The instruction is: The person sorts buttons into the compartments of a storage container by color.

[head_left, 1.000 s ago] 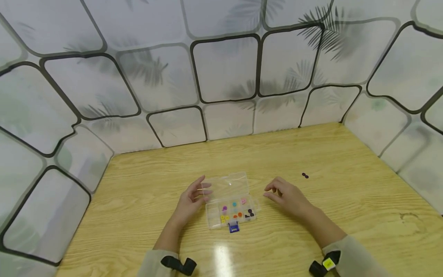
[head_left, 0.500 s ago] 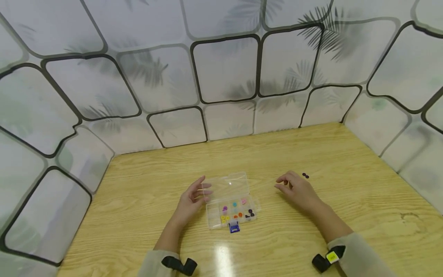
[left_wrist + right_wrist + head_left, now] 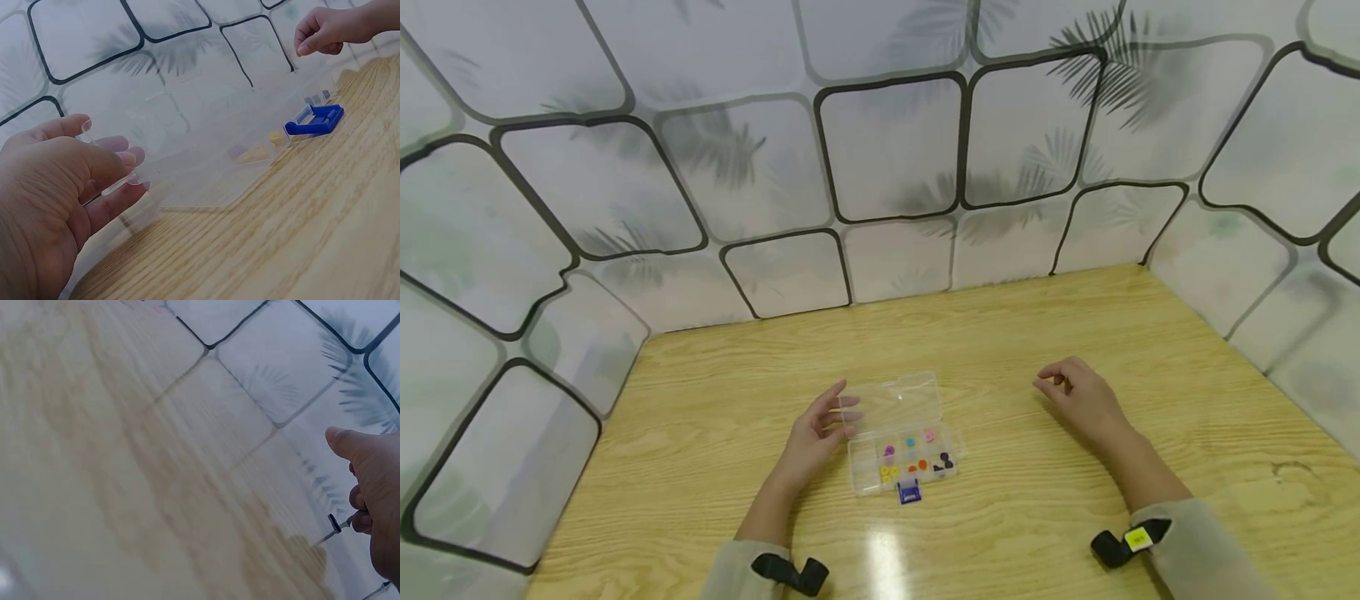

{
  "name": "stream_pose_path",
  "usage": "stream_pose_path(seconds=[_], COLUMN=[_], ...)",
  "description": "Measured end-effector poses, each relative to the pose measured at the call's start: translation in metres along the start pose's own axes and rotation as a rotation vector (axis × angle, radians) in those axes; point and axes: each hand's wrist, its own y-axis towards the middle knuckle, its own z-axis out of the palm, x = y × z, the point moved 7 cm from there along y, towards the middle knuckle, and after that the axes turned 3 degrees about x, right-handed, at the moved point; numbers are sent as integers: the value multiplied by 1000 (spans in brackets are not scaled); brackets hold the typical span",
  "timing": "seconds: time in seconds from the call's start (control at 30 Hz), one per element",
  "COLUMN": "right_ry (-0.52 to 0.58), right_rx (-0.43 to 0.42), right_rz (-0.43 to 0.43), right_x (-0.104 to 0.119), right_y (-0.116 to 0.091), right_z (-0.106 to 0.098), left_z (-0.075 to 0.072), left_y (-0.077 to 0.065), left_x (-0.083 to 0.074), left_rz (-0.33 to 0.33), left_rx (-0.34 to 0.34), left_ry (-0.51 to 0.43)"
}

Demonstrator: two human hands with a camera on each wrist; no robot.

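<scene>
A clear plastic compartment box lies on the table with its lid raised. My left hand holds the lid's left edge, thumb in front and fingers showing through behind it. Small button-like pieces sit in the compartments: yellow, orange, purple, blue, pink and dark. A blue latch sticks out at the front of the box. My right hand is right of the box, fingers loosely curled, no piece visible in it.
The wood-grain table reaches back to a pale wall covering with dark outlines and leaf shadows. Similar panels rise on the left and right. Black straps with small wrist cameras sit on both sleeves.
My right hand has moved right, away from the box, and now covers the spot where two dark pieces lay on the table. The left hand and the box have stayed in place.
</scene>
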Motion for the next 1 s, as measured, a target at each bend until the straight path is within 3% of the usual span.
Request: stream_pose_path(seconds=[0.37, 0.53, 0.8, 1.0], right_ry=[-18, -16, -42, -45], right_rx=[-46, 6, 122, 137], right_rz=[48, 82, 229, 260], right_x=[-26, -33, -42, -49], right_y=[-1, 0, -2, -1], right_z=[-18, -19, -17, -15], left_z=[0, 0, 1, 1], left_y=[0, 0, -1, -1], left_x=[-1, 0, 1, 1], left_rz=[13, 14, 5, -20], left_rx=[-1, -3, 0, -13], left_ry=[-1, 0, -4, -8])
